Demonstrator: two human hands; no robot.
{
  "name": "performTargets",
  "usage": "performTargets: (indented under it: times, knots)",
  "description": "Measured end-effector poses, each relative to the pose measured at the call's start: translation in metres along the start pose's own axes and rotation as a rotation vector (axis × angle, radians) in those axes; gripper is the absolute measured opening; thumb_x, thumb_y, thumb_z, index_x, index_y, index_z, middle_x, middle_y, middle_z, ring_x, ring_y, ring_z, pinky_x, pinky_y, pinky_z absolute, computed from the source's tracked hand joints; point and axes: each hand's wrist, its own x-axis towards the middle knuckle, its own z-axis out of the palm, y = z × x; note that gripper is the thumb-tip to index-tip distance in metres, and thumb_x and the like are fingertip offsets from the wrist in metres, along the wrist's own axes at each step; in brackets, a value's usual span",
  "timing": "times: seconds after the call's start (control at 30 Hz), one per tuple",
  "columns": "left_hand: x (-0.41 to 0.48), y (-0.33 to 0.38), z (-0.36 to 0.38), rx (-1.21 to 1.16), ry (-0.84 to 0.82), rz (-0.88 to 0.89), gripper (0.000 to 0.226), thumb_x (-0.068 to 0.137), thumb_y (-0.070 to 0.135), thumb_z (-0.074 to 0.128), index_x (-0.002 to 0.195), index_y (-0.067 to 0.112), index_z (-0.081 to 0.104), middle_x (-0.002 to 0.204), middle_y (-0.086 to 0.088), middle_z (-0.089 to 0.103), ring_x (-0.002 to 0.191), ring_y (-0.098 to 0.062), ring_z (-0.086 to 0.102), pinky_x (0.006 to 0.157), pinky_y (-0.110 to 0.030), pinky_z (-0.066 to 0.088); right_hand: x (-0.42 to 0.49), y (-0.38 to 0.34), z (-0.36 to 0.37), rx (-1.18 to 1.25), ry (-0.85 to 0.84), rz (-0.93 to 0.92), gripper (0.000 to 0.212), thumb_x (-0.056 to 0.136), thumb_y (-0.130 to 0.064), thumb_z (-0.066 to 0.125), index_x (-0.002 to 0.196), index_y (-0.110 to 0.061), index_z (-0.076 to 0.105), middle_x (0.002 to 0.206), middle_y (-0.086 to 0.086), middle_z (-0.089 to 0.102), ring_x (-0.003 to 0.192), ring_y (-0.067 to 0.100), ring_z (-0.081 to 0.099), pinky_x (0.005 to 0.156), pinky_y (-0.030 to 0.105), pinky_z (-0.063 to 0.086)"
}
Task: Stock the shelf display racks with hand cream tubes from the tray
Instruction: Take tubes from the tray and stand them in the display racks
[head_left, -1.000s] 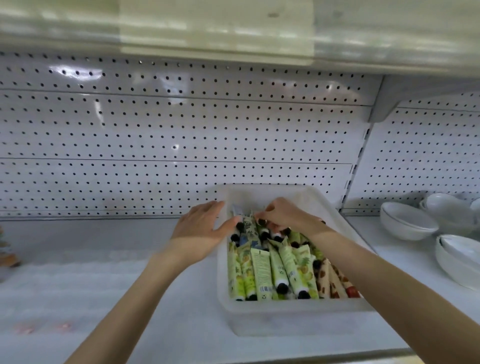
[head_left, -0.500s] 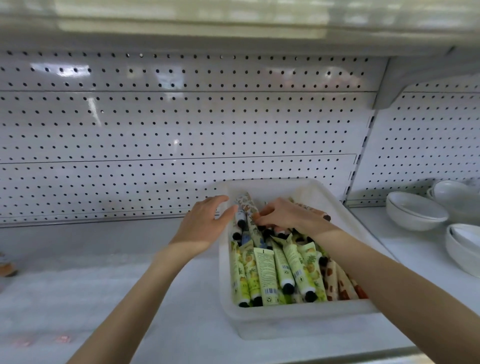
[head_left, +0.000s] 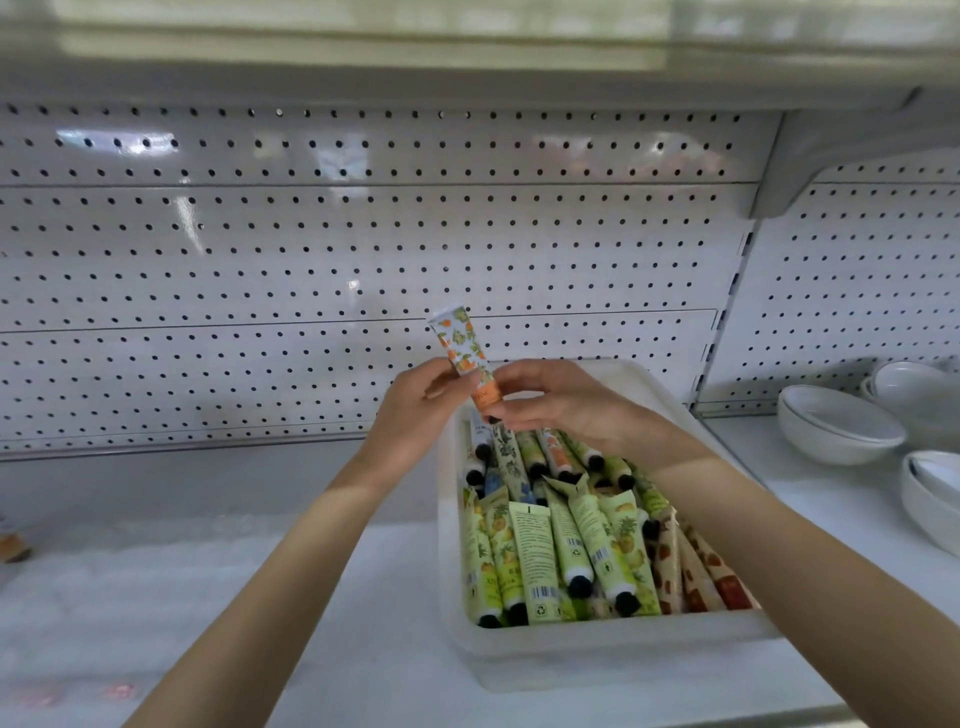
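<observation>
1. The white shelf (head_left: 156, 597) runs leftward from the tray. Behind it stands a glossy white pegboard panel (head_left: 311, 249) with even rows of round holes. The shelf surface there is blurred, and no display rack can be made out on it.
2. The left hand (head_left: 415, 415) meets the held tube from its left side, and its grip pinches the tube about halfway up.
3. The orange-print hand cream tube (head_left: 465, 353) is slim and soft-walled, white with orange fruit and green leaves and an orange band low down. It is held in the air above the tray's far left corner. Its long axis is near upright, with the flat crimped end on top leaning left and the cap end hidden below.
4. The right hand (head_left: 566, 405) comes from the right, and its grip pinches the banded lower end.
5. The free shelf lies to the left and the left hand is nearer it, so that hand probably carries the tube over.
6. The white plastic tray (head_left: 597, 649) has a rounded rim and stands on the shelf. It is packed with the remaining tubes (head_left: 545, 551) lying flat, in green and brown prints, most with black caps.
7. Glossy white bowls (head_left: 836, 426) sit stacked at the far right.
</observation>
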Motion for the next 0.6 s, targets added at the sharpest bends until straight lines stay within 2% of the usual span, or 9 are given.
performTargets:
  times: [0.13,0.23,0.3,0.4,0.5,0.6]
  knots:
    - [-0.003,0.007,0.002,-0.154,0.062,0.045,0.011,0.087,0.020,0.062,0.095,0.016,0.068,0.089,0.010,0.070,0.085,0.002,0.064,0.074,-0.008,0.044,-0.004,-0.006,-0.001,0.020,-0.029,-0.055,0.033,0.079,-0.017,0.070,0.111,-0.012,0.064,0.112,0.002,0.067,0.103,0.017,0.065,0.092,0.029,0.052]
    - [-0.005,0.007,-0.003,-0.177,0.101,0.046,0.007,0.087,0.020,0.062,0.092,0.019,0.067,0.087,0.013,0.069,0.083,0.004,0.063,0.075,-0.008,0.045,-0.005,-0.007,-0.014,0.014,-0.034,-0.027,0.035,0.085,-0.029,0.058,0.116,-0.012,0.060,0.117,0.003,0.065,0.108,0.017,0.063,0.092,0.030,0.052]
    - [-0.006,0.006,-0.008,-0.163,0.103,0.039,0.006,0.086,0.022,0.062,0.091,0.023,0.066,0.090,0.014,0.068,0.086,0.003,0.063,0.077,-0.008,0.046,-0.004,0.001,-0.025,-0.163,0.047,0.015,0.030,0.094,-0.022,0.051,0.120,-0.009,0.056,0.120,0.005,0.062,0.106,0.017,0.062,0.087,0.024,0.053]
    - [-0.009,0.001,-0.015,-0.122,0.095,0.044,0.007,0.086,0.020,0.062,0.089,0.025,0.065,0.090,0.015,0.067,0.083,0.007,0.062,0.074,-0.007,0.045,-0.002,0.022,-0.039,-0.516,0.120,0.138,0.030,0.093,-0.013,0.054,0.121,-0.003,0.054,0.121,0.012,0.060,0.099,0.021,0.062,0.072,0.016,0.051]
    - [-0.013,-0.004,-0.019,-0.098,0.092,0.037,0.007,0.087,0.018,0.061,0.088,0.024,0.065,0.090,0.014,0.067,0.079,0.010,0.061,0.069,-0.004,0.043,0.001,0.036,-0.040,-0.830,0.090,0.230,0.030,0.090,-0.017,0.060,0.116,-0.003,0.059,0.120,0.011,0.061,0.106,0.025,0.059,0.083,0.024,0.045]
    - [-0.017,-0.010,-0.023,-0.073,0.091,0.023,0.006,0.087,0.019,0.061,0.089,0.024,0.065,0.091,0.014,0.067,0.080,0.009,0.061,0.069,-0.004,0.043,0.005,0.040,-0.033,-0.861,0.043,0.251,0.033,0.089,-0.025,0.063,0.108,0.001,0.064,0.111,0.014,0.067,0.103,0.030,0.061,0.089,0.036,0.047]
